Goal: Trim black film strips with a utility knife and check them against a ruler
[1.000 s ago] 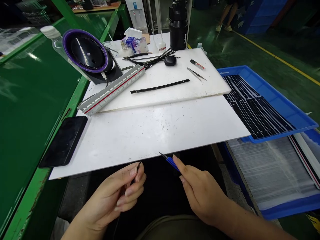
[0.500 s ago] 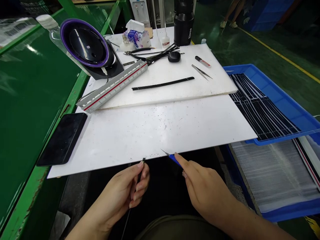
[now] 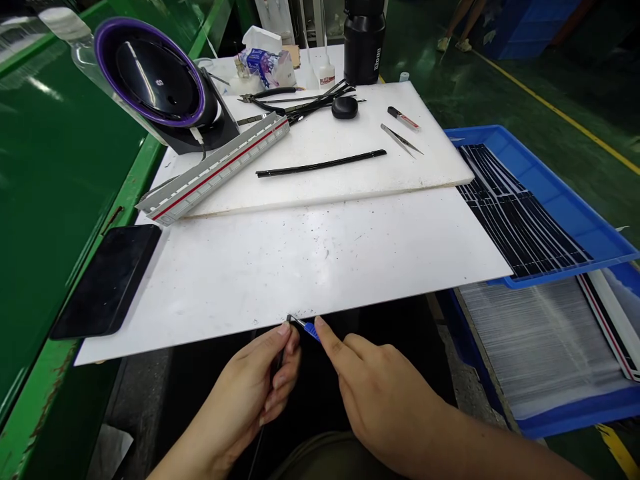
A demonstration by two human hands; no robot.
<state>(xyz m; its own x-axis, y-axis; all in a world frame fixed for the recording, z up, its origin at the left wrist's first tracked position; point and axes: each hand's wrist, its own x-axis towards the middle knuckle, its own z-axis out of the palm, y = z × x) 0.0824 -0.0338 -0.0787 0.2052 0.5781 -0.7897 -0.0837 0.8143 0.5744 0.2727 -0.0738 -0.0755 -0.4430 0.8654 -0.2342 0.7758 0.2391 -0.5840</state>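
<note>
At the table's front edge, my left hand (image 3: 267,373) pinches a thin black strip (image 3: 289,319) between thumb and fingers, its tip poking out just above them. The strip's length hangs down through the hand and is mostly hidden. My right hand (image 3: 373,383) is closed round a blue-handled craft knife (image 3: 311,329), forefinger laid along the handle. The knife's slim metal point reaches left to the strip's tip and seems to touch it. Small dark crumbs lie on the white board (image 3: 300,260) just beyond.
On the raised white slab (image 3: 325,190) lie a black strip (image 3: 320,164), tweezers (image 3: 399,140) and a black case (image 3: 345,107). A scale ruler (image 3: 220,170), a fan (image 3: 155,80) and a phone (image 3: 107,280) are at left. To the right, a blue tray (image 3: 575,203) holds many strips.
My right hand has moved left, bringing the knife point from beside the strip to its tip. The left hand keeps its pinch. The whole view has shifted slightly.
</note>
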